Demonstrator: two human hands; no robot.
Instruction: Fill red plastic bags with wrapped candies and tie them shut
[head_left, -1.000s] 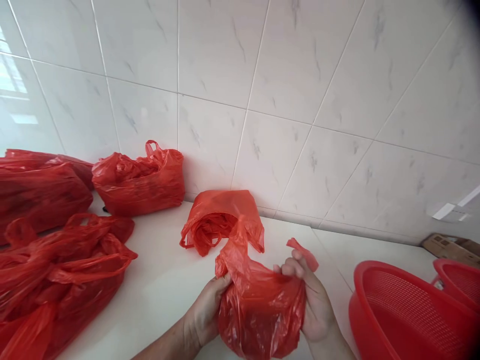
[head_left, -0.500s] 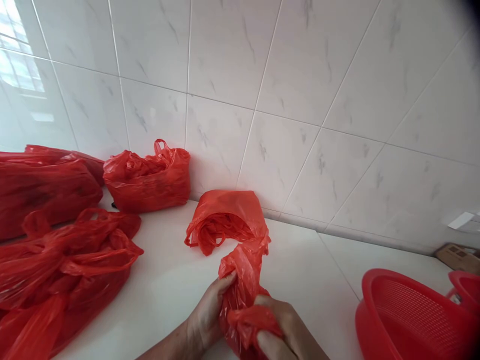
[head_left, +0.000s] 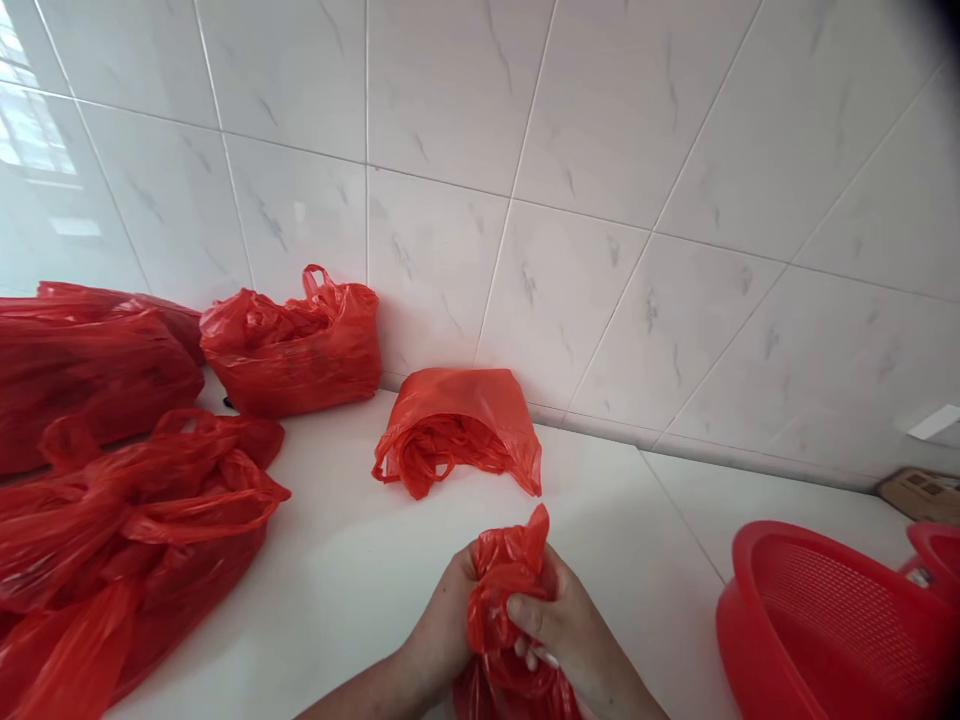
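Between my two hands, low in the middle of the view, is a crumpled red plastic bag (head_left: 499,610). My left hand (head_left: 446,625) is closed around its left side, the fingers mostly hidden by the plastic. On the right side my right hand (head_left: 559,625) grips the bunched film, thumb pressed on the front. The bag's lower part runs off the bottom edge, and its contents cannot be made out. Just beyond my hands another red plastic bag (head_left: 472,395) lies against the wall, its mouth facing me and crumpled red film inside.
Filled red bags (head_left: 300,355) stand along the wall at the left, and a large knotted red bag (head_left: 172,540) lies nearer. A red plastic basket (head_left: 757,600) stands at the right, with a brown cardboard box (head_left: 919,500) behind it. White tiles (head_left: 442,240) back the white countertop (head_left: 360,560).
The bag in my hands has come down and been bunched together, away from the bag at the wall. My right hand has shifted its grip up beside my left.
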